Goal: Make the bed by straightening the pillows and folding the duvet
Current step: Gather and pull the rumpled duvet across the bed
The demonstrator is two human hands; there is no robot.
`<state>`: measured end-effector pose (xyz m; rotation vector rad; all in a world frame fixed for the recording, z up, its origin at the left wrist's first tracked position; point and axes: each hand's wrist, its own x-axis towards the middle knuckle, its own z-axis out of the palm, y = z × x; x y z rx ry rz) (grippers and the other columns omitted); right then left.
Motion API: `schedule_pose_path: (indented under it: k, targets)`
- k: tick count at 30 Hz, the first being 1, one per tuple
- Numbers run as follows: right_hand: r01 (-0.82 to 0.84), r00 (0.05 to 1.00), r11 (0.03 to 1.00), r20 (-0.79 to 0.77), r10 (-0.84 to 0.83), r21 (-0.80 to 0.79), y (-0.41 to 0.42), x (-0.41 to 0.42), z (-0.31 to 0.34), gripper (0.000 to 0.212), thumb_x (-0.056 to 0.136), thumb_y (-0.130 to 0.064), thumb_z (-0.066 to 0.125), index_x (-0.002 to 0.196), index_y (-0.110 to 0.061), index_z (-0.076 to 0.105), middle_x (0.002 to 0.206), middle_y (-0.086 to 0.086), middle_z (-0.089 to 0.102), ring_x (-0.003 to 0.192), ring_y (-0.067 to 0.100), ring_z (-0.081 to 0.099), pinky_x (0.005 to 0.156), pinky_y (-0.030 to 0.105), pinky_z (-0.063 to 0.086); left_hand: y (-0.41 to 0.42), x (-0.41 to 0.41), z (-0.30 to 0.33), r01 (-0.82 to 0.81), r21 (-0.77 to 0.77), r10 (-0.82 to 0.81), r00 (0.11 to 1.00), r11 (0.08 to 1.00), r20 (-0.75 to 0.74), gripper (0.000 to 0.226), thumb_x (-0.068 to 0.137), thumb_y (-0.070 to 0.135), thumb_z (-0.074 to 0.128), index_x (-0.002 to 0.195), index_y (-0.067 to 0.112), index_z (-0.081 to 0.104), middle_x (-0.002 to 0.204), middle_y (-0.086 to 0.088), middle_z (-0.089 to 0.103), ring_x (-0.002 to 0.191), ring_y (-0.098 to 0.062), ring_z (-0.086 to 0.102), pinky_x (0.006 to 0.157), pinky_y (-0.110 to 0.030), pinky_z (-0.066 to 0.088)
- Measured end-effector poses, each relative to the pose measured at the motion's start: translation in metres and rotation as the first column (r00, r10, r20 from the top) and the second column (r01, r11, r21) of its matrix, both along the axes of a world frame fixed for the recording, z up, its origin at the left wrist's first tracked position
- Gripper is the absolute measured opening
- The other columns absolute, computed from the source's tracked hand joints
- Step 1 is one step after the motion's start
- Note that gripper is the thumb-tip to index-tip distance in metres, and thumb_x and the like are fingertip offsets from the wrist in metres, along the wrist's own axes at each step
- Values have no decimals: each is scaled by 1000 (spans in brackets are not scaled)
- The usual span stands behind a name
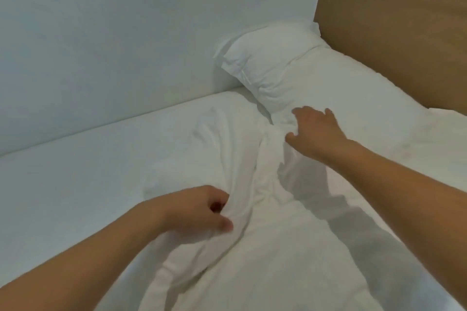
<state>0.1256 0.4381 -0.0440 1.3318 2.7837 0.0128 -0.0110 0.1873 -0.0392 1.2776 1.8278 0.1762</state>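
A: Nearest us, the left hand (pixel 202 212) pinches a fold of the duvet (pixel 265 247), which lies bunched across the sheet (pixel 75 171). Gripped that low, a pull may only drag the heap into a tighter twist.

B: And the right hand (pixel 316 131)?

A: Farther up, fingers spread and only loosely curled, touching the duvet's top edge, holding nothing firmly. Beyond it the pillow (pixel 273 63) sits crooked against the headboard (pixel 391 33); a tug could shift it.

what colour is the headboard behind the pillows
The headboard is plain light brown, like wood, with no pattern; the head view shows it at the upper right.
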Motion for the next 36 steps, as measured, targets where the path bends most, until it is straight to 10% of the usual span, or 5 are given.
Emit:
schedule_pose_path:
  k: [6,12,20,31,36]
  targets:
    - [94,973,995,213,-87,-26,-31,10,-103,46,93,-35,46,132,-13,41,125,5,60,123,26,51,113,44,18,-12,-37,-16,-482,536,675,694,693,-248,49,83,51,66,128,35,51,127,3,56,121,-23,50,98,-40,42]
    - [34,595,878,716,365,-477,-53,37,-91,41,90,-19,45,128,-10,56,133,11,54,118,28,54,100,38,41,-47,-32,-78,-641,-244,674,735,727,75,106,58,65,80,141,11,43,138,-7,54,110,-21,56,94,-31,46]
    - [174,588,451,-275,-760,-875,-49,-12,-87,102,62,-61,72,144,-18,28,137,8,49,117,32,54,97,40,46,-47,-36,-60,-417,21,414,893,909,-179,21,86,27,51,101,26,66,103,6,68,96,-15,64,84,-30,51]
    - [323,617,946,-765,-186,30,1,-113,28,54,92,-29,48,140,-9,33,146,21,29,128,41,35,111,45,22,63,-217,115,-65,545,548,61,836,-834,31,89,11,42,120,12,42,112,-21,57,102,-40,55,89,-47,36]
    - [-219,873,942,-380,306,256,-62,-131,-65,68,87,-51,37,149,-22,33,158,14,22,144,36,21,113,62,2,82,-189,30,-309,358,456,359,881,-815,57,94,23,31,149,27,12,157,-11,5,144,-34,4,106,-75,-6]
